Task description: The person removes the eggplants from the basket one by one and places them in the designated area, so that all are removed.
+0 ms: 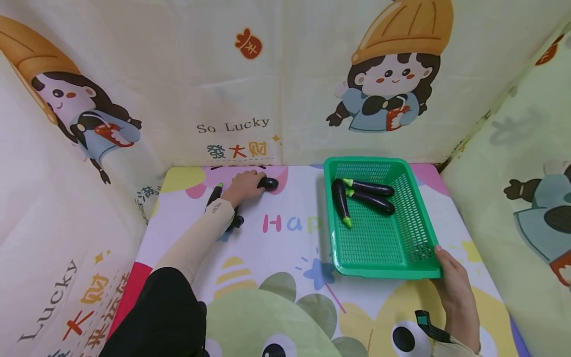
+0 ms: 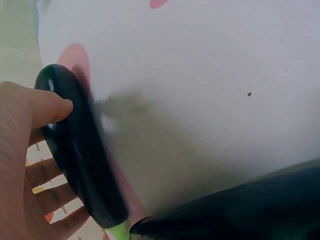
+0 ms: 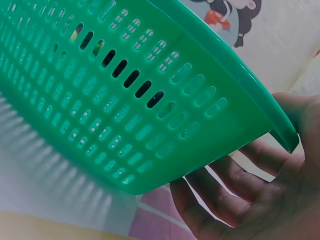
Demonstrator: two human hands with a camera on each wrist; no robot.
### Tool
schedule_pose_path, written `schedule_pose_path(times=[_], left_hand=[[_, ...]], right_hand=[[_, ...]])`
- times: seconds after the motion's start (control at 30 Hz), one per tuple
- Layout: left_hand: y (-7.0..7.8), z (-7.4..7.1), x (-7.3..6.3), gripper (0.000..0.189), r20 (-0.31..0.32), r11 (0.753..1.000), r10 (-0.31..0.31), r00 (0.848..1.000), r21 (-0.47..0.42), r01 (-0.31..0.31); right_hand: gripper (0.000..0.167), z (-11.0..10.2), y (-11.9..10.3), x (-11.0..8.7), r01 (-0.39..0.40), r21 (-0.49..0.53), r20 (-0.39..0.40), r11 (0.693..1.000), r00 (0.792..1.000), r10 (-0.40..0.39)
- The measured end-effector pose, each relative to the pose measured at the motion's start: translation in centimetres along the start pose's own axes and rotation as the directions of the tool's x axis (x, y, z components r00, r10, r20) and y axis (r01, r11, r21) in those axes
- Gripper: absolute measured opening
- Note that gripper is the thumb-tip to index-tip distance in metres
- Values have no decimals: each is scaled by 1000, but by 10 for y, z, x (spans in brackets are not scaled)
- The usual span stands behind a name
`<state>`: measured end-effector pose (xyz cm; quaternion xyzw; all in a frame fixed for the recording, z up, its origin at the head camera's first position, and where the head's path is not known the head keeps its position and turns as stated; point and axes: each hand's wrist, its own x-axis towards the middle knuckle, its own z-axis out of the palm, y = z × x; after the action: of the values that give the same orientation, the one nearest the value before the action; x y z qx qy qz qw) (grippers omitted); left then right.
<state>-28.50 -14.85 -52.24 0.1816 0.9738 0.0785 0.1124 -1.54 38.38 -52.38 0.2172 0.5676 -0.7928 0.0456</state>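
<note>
My left hand (image 1: 244, 187) reaches to the far left of the table and grips a dark purple eggplant (image 2: 82, 150). Its thumb lies on one side and its fingers curl along the other, near the table surface. A second eggplant (image 1: 215, 193) with a green tip lies beside that wrist, partly covered by it. With my right hand (image 1: 457, 287) I hold the near right corner of a green plastic basket (image 1: 374, 270), thumb at the rim and fingers beneath. Inside the basket are three eggplants, one upright along the left side (image 1: 340, 198) and two side by side.
A printed cloth covers the table (image 1: 285, 238), with cartoon figures and letters. Cloth walls (image 1: 178, 74) stand at the back and both sides. A dark object (image 1: 236, 222) shows just below the left wrist.
</note>
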Motion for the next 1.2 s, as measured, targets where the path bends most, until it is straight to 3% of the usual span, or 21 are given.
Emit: schedule_pose_path(times=[0.3,0.6,0.87,1.2], left_hand=[[-6,7,-1,62,-4,998,22,1000,60,-22],[-10,7,-6,67,-61,992,37,997,122,-29],[2,-5,-14,62,-122,963,138,983,251,-104],[21,-15,-21,60,-134,941,199,971,302,-151]], right_hand=[[34,0,1,1,-10,-5,4,1000,1000,10],[34,0,1,0,3,-4,14,1000,1000,-3],[33,0,-1,1,-6,-30,-2,1000,1000,6],[33,0,-1,0,-22,-33,-10,999,1000,22]])
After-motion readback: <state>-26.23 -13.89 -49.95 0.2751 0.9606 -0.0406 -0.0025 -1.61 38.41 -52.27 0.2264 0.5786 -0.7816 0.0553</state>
